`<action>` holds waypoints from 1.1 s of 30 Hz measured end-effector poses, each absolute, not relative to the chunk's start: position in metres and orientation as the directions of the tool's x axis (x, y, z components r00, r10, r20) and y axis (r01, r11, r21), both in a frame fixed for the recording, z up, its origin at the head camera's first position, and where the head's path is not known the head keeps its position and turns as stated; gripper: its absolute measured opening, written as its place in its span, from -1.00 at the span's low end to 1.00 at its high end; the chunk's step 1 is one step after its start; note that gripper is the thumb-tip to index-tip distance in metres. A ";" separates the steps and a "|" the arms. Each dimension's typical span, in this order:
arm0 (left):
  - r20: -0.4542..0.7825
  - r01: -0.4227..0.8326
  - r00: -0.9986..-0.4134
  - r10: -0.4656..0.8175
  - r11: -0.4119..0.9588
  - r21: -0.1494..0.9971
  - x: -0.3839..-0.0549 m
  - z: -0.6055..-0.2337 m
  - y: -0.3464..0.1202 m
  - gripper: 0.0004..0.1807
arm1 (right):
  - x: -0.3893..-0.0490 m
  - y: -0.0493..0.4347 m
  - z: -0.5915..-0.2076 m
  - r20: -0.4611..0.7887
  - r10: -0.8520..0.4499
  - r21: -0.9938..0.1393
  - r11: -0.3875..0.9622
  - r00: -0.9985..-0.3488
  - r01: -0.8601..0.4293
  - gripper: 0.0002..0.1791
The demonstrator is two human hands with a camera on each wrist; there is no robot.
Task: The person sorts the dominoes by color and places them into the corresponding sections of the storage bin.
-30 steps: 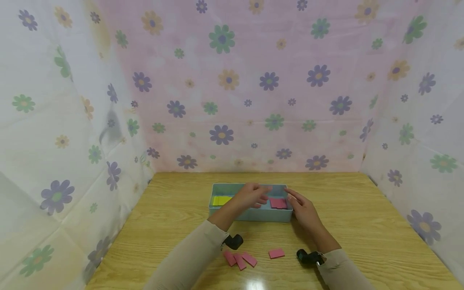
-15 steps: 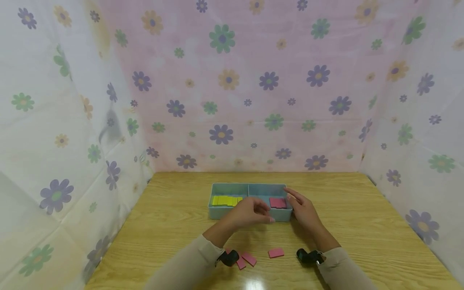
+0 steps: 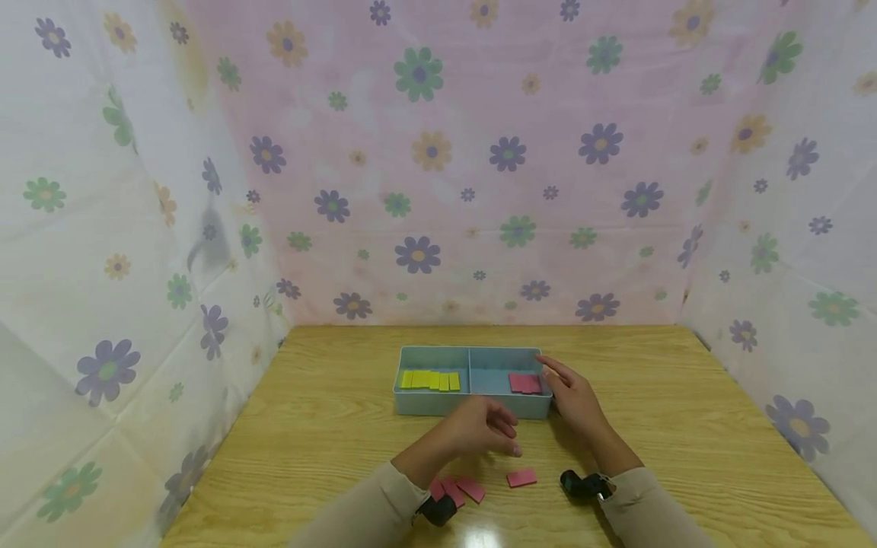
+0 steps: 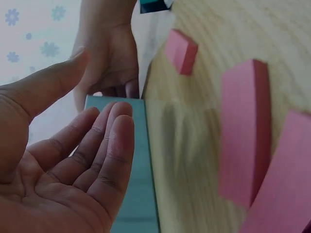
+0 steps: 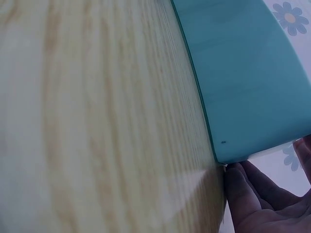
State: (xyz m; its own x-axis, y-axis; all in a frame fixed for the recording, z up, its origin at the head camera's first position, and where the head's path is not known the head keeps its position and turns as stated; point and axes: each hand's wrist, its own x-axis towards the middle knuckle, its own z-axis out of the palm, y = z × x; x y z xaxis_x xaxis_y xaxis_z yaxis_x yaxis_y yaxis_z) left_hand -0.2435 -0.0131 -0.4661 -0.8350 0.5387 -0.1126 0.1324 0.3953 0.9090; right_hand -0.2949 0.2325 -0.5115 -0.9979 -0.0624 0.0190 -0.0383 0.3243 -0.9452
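Observation:
My left hand (image 3: 479,428) is in front of the box, above the table, its fingers loosely bent. In the left wrist view nothing lies in that hand (image 4: 82,160). My right hand (image 3: 574,397) rests against the right end of the light-blue divided box (image 3: 438,404); in the right wrist view its fingertips (image 5: 237,177) touch the low end of the box wall (image 5: 248,82). Yellow tiles (image 3: 428,380) lie in the left compartment, pink tiles (image 3: 524,383) at the right of the other. One pink tile (image 3: 522,478) lies alone on the table near my left hand.
Several more pink tiles (image 3: 470,489) overlap on the table, partly hidden by the camera (image 3: 438,510) on my left wrist. The wooden table (image 3: 329,426) is bounded by flowered cloth (image 3: 473,228) at the back and sides.
My left hand has come out of the box and moved down toward the front of the table, uncovering the divider and the yellow tiles. The right hand has stayed at the box's end.

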 end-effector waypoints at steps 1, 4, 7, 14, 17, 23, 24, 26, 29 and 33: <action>-0.119 0.134 -0.833 0.541 0.405 0.904 -0.243 -0.468 -0.012 -0.58 | -0.295 0.232 -0.511 0.016 -0.061 -0.945 0.325 -0.998 -0.035 -0.46; -0.129 0.141 -0.827 0.548 0.423 0.895 -0.240 -0.472 -0.007 -0.59 | -0.295 0.233 -0.511 0.013 -0.061 -0.944 0.327 -0.998 -0.033 -0.45; -0.140 0.142 -0.823 0.551 0.437 0.888 -0.237 -0.475 -0.002 -0.61 | -0.295 0.233 -0.512 0.014 -0.055 -0.947 0.321 -0.998 -0.031 -0.44; -0.170 0.119 -0.822 0.543 0.456 0.882 -0.230 -0.479 0.007 -0.65 | -0.294 0.234 -0.511 0.022 -0.060 -0.946 0.321 -0.998 -0.040 -0.42; -0.187 0.110 -0.822 0.537 0.474 0.874 -0.228 -0.480 0.010 -0.68 | -0.294 0.233 -0.511 0.026 -0.063 -0.949 0.312 -0.998 -0.044 -0.43; -0.201 0.127 -0.827 0.525 0.522 0.843 -0.226 -0.480 0.014 -0.70 | -0.294 0.233 -0.510 0.023 -0.057 -0.950 0.309 -0.998 -0.039 -0.43; -0.200 0.135 -0.828 0.524 0.532 0.836 -0.226 -0.480 0.014 -0.70 | -0.294 0.233 -0.511 0.023 -0.054 -0.949 0.313 -0.998 -0.039 -0.43; -0.197 0.150 -0.828 0.525 0.546 0.824 -0.225 -0.481 0.015 -0.69 | -0.295 0.233 -0.511 0.023 -0.048 -0.946 0.321 -0.999 -0.037 -0.43; -0.192 0.169 -0.831 0.523 0.565 0.808 -0.225 -0.483 0.016 -0.67 | -0.295 0.233 -0.512 0.029 -0.042 -0.941 0.334 -0.999 -0.042 -0.44; -0.182 0.188 -0.834 0.521 0.578 0.794 -0.224 -0.485 0.017 -0.65 | -0.295 0.234 -0.513 0.041 -0.037 -0.934 0.354 -0.998 -0.051 -0.45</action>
State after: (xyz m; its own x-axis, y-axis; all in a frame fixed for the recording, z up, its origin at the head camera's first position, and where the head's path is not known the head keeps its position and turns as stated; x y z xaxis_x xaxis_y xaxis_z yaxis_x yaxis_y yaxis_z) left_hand -0.2240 0.0170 -0.4846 -0.8343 0.5205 -0.1817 0.1876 0.5780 0.7942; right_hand -0.2951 0.2335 -0.5132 -0.9985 -0.0369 0.0405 -0.0510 0.3544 -0.9337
